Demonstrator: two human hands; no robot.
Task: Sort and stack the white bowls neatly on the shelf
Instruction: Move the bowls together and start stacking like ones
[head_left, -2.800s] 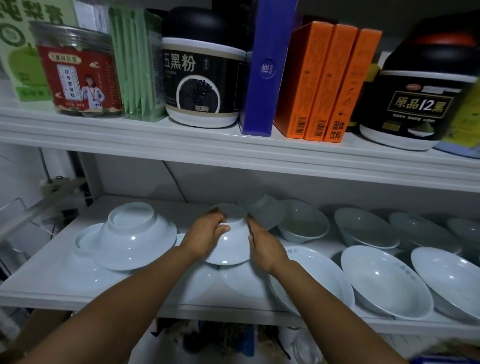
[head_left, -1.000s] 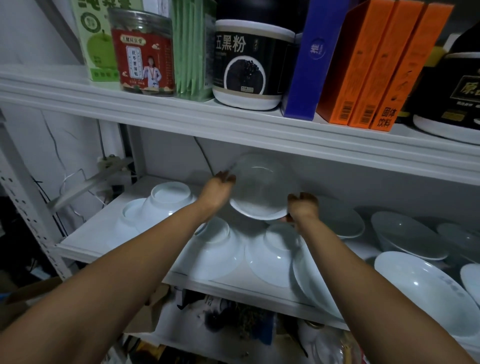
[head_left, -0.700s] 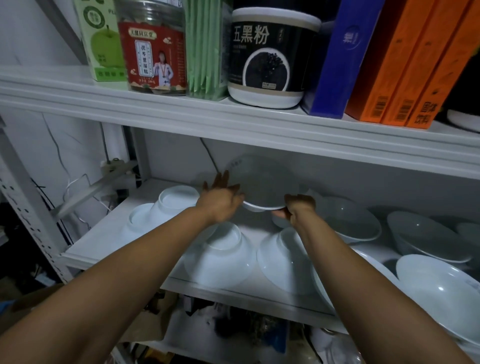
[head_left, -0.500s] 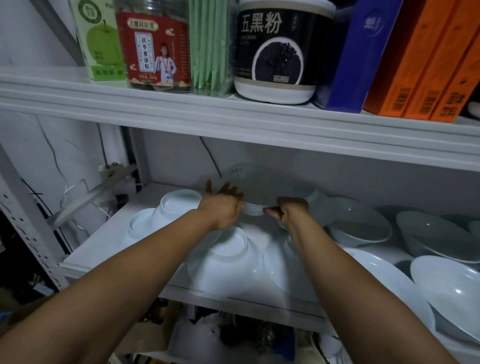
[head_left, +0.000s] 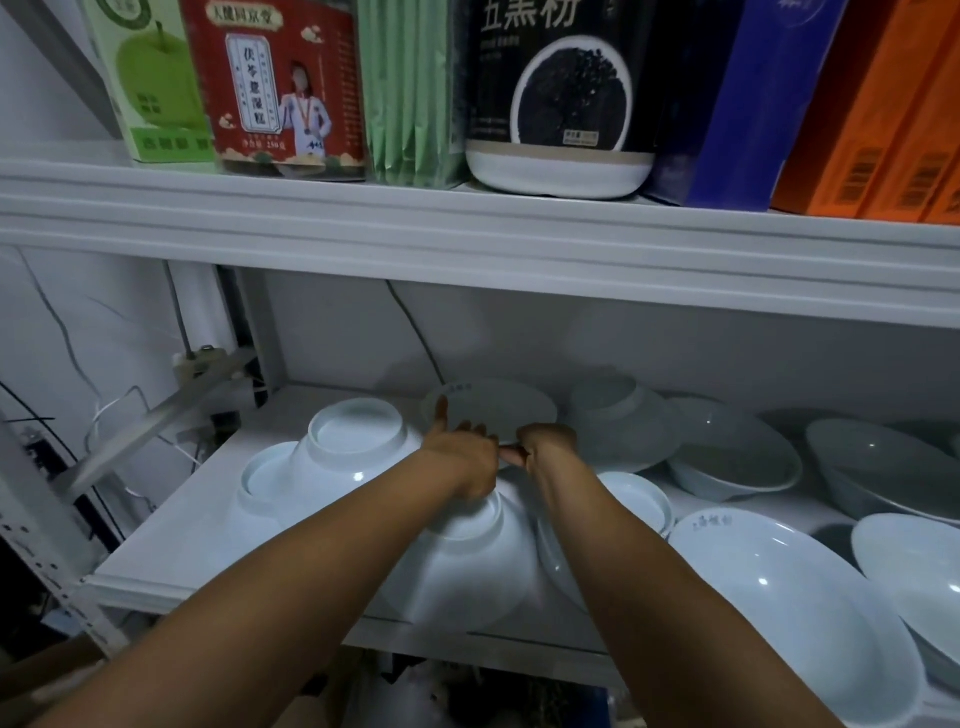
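Both my hands hold one upright white bowl (head_left: 498, 410) low at the back of the white lower shelf (head_left: 176, 535). My left hand (head_left: 457, 449) grips its near rim with a finger raised; my right hand (head_left: 545, 447) pinches the rim beside it. In front of them lie upside-down bowls: one under my left wrist (head_left: 467, 566), one on the left (head_left: 358, 441) stacked on another (head_left: 265, 478), and one behind to the right (head_left: 623, 426). Upright bowls fill the right side (head_left: 737, 457), (head_left: 789, 587).
The upper shelf board (head_left: 467, 234) hangs close above, loaded with a red-labelled jar (head_left: 280, 88), a black tub (head_left: 561, 93), a blue box (head_left: 748, 98) and orange boxes (head_left: 893, 104). A metal bracket and cables (head_left: 156, 415) sit left of the lower shelf.
The bowl held up on edge in both hands has been turned upright and lowered to the back of the shelf. My view has moved closer and leftward.
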